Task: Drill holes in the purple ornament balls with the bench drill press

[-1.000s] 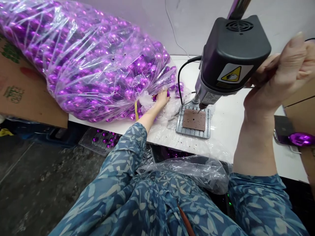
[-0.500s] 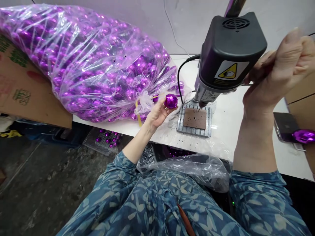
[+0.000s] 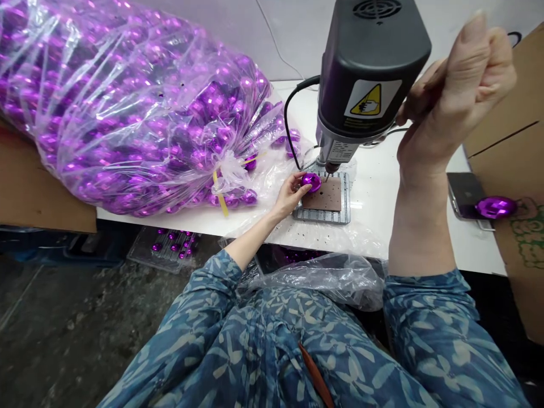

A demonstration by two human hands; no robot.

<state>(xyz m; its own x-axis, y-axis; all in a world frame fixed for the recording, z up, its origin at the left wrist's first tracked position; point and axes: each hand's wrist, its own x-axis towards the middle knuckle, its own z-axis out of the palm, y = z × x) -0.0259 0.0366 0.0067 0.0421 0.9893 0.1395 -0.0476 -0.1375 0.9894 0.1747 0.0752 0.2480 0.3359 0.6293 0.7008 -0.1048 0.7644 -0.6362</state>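
My left hand (image 3: 290,194) pinches a shiny purple ball (image 3: 311,182) and holds it over the left edge of the brown pad (image 3: 328,196) on the drill press's grey base plate (image 3: 321,214). The ball sits just left of the drill bit under the black motor head (image 3: 369,68). Raised at the machine's right side, my right hand (image 3: 454,96) is closed around its thin lever, which is mostly hidden in the fist.
A big clear plastic bag of purple balls (image 3: 127,107) lies on the white table (image 3: 425,226) to the left, tied with a yellow strip. A phone (image 3: 463,192) with another purple ball (image 3: 495,207) lies right, beside cardboard boxes. A tray of balls sits on the floor.
My left hand came out of the bag's mouth with one purple ball and carried it right and down onto the drill's pad. The right hand stayed closed on the lever.
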